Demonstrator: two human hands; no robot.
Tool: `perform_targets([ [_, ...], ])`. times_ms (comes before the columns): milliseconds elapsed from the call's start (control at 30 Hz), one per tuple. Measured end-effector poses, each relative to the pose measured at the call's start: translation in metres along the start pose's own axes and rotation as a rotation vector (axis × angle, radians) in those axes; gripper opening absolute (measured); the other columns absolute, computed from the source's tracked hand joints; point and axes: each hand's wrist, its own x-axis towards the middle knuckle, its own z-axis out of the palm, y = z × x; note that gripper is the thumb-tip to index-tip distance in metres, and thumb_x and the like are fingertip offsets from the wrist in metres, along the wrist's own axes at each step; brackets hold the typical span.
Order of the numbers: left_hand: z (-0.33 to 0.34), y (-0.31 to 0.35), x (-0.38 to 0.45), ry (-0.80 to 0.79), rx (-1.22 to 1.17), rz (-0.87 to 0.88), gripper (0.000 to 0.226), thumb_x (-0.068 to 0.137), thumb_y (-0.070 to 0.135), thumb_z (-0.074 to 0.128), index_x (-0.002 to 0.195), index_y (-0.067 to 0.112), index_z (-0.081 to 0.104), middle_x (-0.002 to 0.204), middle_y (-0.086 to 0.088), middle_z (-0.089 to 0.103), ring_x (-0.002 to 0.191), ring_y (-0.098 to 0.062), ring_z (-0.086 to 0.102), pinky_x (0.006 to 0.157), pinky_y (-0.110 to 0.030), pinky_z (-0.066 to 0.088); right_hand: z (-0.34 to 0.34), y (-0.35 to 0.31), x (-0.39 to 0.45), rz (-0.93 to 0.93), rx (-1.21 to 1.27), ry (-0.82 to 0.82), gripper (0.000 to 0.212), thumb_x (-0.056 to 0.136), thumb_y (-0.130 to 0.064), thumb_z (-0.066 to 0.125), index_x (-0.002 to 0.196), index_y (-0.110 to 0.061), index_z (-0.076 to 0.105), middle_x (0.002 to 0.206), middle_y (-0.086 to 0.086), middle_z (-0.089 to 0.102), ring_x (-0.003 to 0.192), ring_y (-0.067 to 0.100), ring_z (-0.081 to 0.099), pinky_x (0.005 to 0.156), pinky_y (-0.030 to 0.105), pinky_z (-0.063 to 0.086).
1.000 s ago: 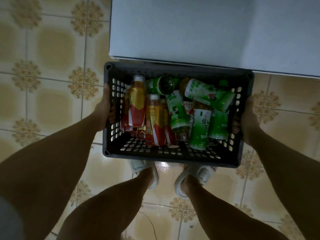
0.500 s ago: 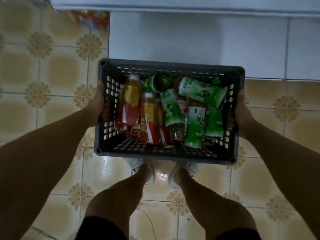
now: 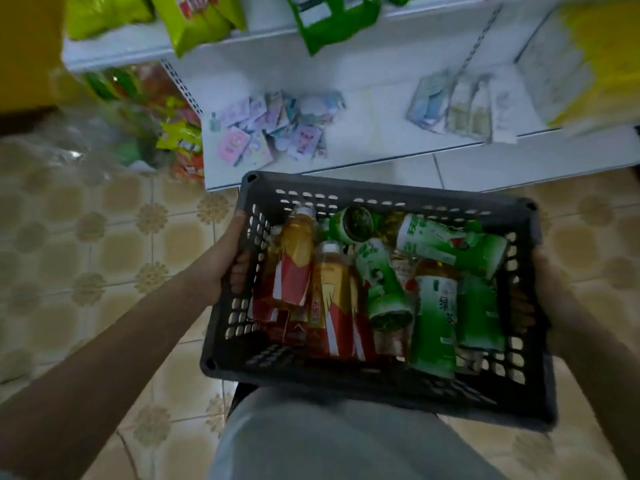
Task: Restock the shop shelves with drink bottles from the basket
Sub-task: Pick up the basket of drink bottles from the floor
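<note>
A dark grey perforated plastic basket (image 3: 388,188) hangs in front of my waist, carried by both sides. My left hand (image 3: 230,258) grips its left wall and my right hand (image 3: 550,282) grips its right wall. Inside lie several drink bottles: amber ones with red and yellow labels (image 3: 294,268) on the left, green-labelled ones (image 3: 436,317) on the right, piled loosely. The white shop shelves (image 3: 374,133) stand just beyond the basket.
The low shelf holds small pastel packets (image 3: 270,133) and clear packs (image 3: 453,105). Green and yellow snack bags (image 3: 197,22) sit on the shelf above, yellow packs (image 3: 602,57) at right. Bagged goods (image 3: 145,126) lie at left on the patterned tile floor (image 3: 104,244).
The basket has risen from near the floor to waist height. The view has tilted up, bringing the stocked shelves into sight. Both hands keep their grip on the basket's sides.
</note>
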Motion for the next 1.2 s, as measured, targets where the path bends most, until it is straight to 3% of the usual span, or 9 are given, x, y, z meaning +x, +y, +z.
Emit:
perform_targets([
  [200, 0.003, 0.0, -0.074, -0.102, 0.114, 0.105, 0.073, 0.076, 0.088, 0.041, 0.058, 0.018, 0.031, 0.049, -0.003, 0.024, 0.038, -0.017, 0.023, 0.042, -0.023, 0.021, -0.019, 0.048, -0.139, -0.105, 0.109, 0.27, 0.07, 0.09, -0.08, 0.028, 0.049, -0.023, 0.03, 0.042, -0.004, 0.021, 0.03, 0.012, 0.017, 0.037, 0.014, 0.019],
  [400, 0.014, 0.011, -0.088, -0.193, 0.317, 0.235, 0.073, 0.076, 0.09, 0.041, 0.057, 0.02, 0.033, 0.05, -0.002, 0.024, 0.041, -0.017, 0.023, 0.048, -0.03, 0.02, 0.016, 0.135, -0.23, -0.157, 0.239, 0.487, 0.068, 0.091, -0.077, 0.021, 0.059, -0.018, 0.028, 0.044, -0.004, 0.022, 0.033, 0.012, 0.017, 0.037, 0.019, 0.015],
  [633, 0.035, -0.006, -0.114, -0.414, 0.516, 0.314, 0.073, 0.079, 0.088, 0.039, 0.053, 0.02, 0.035, 0.045, 0.0, 0.028, 0.036, -0.015, 0.027, 0.045, -0.025, 0.025, 0.045, 0.219, -0.326, -0.182, 0.417, 0.682, 0.065, 0.09, -0.079, 0.023, 0.059, -0.022, 0.027, 0.049, -0.005, 0.02, 0.039, 0.012, 0.017, 0.045, 0.025, 0.012],
  [767, 0.079, -0.019, -0.144, -0.525, 0.659, 0.36, 0.072, 0.085, 0.083, 0.032, 0.053, 0.018, 0.033, 0.041, 0.0, 0.027, 0.032, -0.014, 0.027, 0.038, -0.019, 0.025, 0.051, 0.263, -0.375, -0.154, 0.534, 0.835, 0.063, 0.09, -0.077, 0.026, 0.059, -0.023, 0.026, 0.048, -0.005, 0.021, 0.039, 0.012, 0.017, 0.047, 0.025, 0.013],
  [933, 0.141, -0.044, -0.17, -0.606, 0.802, 0.375, 0.069, 0.086, 0.081, 0.033, 0.057, 0.019, 0.032, 0.045, 0.0, 0.025, 0.037, -0.014, 0.025, 0.045, -0.027, 0.022, 0.042, 0.314, -0.406, -0.11, 0.677, 0.956, 0.059, 0.096, -0.069, 0.024, 0.06, -0.023, 0.029, 0.044, -0.008, 0.022, 0.035, 0.009, 0.017, 0.039, 0.021, 0.013],
  [1200, 0.286, -0.129, -0.222, -0.687, 1.034, 0.408, 0.07, 0.079, 0.087, 0.032, 0.056, 0.021, 0.032, 0.047, 0.001, 0.026, 0.039, -0.014, 0.027, 0.048, -0.029, 0.025, -0.045, 0.418, -0.46, -0.035, 0.815, 1.017, 0.06, 0.094, -0.074, 0.022, 0.061, -0.024, 0.025, 0.045, -0.008, 0.02, 0.036, 0.009, 0.016, 0.037, 0.019, 0.014],
])
